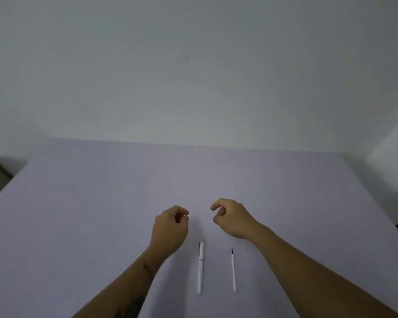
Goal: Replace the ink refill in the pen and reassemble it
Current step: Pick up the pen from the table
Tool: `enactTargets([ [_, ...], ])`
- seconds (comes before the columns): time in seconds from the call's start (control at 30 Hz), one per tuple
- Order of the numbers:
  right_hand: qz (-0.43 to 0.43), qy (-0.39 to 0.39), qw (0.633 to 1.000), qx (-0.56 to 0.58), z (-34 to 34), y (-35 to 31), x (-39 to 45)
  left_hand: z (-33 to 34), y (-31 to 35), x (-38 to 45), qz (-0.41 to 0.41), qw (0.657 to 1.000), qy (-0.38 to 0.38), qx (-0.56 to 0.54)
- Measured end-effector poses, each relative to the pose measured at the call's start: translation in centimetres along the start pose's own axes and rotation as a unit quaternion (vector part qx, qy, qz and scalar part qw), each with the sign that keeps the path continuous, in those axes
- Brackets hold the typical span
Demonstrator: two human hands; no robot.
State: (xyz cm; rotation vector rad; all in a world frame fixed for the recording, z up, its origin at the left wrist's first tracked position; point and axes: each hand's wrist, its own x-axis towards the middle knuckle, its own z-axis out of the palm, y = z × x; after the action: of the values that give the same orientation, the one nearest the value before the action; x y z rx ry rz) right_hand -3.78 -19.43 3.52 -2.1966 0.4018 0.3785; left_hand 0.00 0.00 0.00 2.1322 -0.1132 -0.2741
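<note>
On the desk, near its front edge, 2 things are laid side by side and apart: a white pen, assembled and capped by the look of it, and to its right a thin refill with a dark tip pointing away. Both are untouched. The left hand is held beyond and left of the pen, its fingers curled loosely together around nothing. The right hand is held beyond the refill, thumb and forefinger slightly parted, also empty. The task is judged to be at its very start: nothing is yet taken apart. For the next move, the pen would need to be picked up with 1 hand and steadied, so that the barrel can be opened with the other and the old refill drawn out.
</note>
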Motion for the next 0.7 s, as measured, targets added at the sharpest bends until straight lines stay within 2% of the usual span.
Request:
enactTargets([
  [0.1,0.028,-0.027,0.999,-0.018,1.4,1.8,-0.1,2.2,-1.8,-0.9,-0.029,0.999,-0.005,0.019],
  [0.33,0.053,-0.05,0.997,-0.032,3.8,5.1,-0.5,5.8,-5.1,-2.9,-0.049,0.993,-0.079,0.078],
  [0.57,0.059,-0.05,0.997,-0.031,4.6,6.9,-1.0,7.6,-6.3,-3.4,-0.038,0.961,-0.114,0.249],
  [0.7,0.065,-0.047,0.996,-0.022,4.5,7.2,-1.2,7.7,-5.9,-3.4,-0.036,0.955,-0.12,0.27],
])
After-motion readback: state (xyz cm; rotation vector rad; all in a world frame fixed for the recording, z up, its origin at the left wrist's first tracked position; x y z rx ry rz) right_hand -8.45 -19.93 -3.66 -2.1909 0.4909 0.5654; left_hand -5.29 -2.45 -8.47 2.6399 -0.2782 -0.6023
